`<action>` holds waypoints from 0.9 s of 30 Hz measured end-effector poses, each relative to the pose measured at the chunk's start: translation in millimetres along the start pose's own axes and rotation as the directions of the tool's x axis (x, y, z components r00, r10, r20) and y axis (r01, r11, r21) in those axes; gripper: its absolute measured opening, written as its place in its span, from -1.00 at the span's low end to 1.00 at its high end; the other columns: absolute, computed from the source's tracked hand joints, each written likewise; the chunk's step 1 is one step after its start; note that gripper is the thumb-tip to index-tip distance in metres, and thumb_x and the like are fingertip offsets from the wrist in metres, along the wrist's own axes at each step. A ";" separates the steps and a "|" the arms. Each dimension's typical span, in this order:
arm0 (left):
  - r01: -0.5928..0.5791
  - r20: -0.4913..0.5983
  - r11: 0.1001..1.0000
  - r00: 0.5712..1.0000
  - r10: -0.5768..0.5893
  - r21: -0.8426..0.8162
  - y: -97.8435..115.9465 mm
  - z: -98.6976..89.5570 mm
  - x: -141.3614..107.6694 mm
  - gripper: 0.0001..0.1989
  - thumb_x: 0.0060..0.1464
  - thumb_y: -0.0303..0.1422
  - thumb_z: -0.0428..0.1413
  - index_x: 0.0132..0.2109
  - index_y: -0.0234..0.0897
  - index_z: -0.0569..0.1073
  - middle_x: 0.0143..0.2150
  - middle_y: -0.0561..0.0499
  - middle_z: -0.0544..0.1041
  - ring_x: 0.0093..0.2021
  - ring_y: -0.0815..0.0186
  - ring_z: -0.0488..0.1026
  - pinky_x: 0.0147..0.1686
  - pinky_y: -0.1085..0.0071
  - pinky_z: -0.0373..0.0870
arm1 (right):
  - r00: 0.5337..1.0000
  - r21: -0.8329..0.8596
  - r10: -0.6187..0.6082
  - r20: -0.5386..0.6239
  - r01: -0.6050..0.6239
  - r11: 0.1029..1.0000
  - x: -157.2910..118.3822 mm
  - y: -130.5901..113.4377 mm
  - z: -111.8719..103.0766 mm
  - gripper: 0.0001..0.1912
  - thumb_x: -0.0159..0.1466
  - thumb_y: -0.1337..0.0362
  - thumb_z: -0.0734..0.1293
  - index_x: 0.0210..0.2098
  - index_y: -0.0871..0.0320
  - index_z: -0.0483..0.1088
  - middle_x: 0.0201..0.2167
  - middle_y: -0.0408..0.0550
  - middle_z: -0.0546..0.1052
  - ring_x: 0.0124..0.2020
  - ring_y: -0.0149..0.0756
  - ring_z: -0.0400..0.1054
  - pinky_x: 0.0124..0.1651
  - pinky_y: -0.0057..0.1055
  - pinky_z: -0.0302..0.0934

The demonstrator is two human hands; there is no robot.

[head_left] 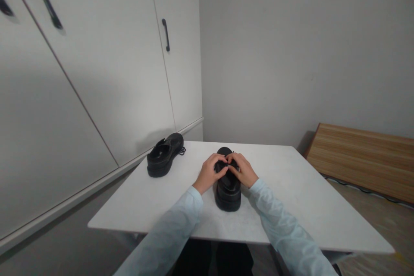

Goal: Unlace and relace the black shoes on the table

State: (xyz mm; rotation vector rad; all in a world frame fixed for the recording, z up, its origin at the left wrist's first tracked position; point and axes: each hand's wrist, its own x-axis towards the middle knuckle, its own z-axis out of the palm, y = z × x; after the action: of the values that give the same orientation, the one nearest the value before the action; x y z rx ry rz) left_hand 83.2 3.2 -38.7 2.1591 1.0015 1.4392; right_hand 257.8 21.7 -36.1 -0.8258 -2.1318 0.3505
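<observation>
Shoe (228, 189) stands near the table's (291, 181) near edge, heel toward the person and toe pointing away, which puts its lacing right under both hands. Left hand (210, 173) and right hand (243, 170) meet over the top of it, fingertips pinched together on what looks like the lace; the lace itself is too small and dark to make out. Both sleeves (174, 228) rest low, steadying the wrists.

Second shoe (164, 155) sits well apart at the far left corner, lying at an angle with a lace end trailing beside it. Cupboard doors (113, 73) rise on the left, a wooden board (362, 159) leans at the right. Nothing lies between the hands and the shoe.
</observation>
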 end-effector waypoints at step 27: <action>0.045 0.116 0.995 0.992 -0.055 0.088 -3.2 1.1 5.8 -0.84 -0.02 -0.43 0.11 -0.21 -0.24 0.41 -0.20 -0.01 0.47 -0.15 0.24 0.42 -0.10 0.33 0.32 | 0.998 0.072 0.029 0.051 -0.033 0.997 1.3 0.3 -5.0 -0.94 0.22 0.28 0.23 -0.33 0.08 0.21 -0.24 -0.06 0.40 -0.16 -0.18 0.25 -0.06 -0.21 0.14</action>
State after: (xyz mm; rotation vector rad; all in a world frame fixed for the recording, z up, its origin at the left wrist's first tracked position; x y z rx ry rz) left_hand 84.4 9.6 -37.4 2.2335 1.0841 1.2511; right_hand 261.2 22.6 -32.3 -0.8168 -2.1407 0.4663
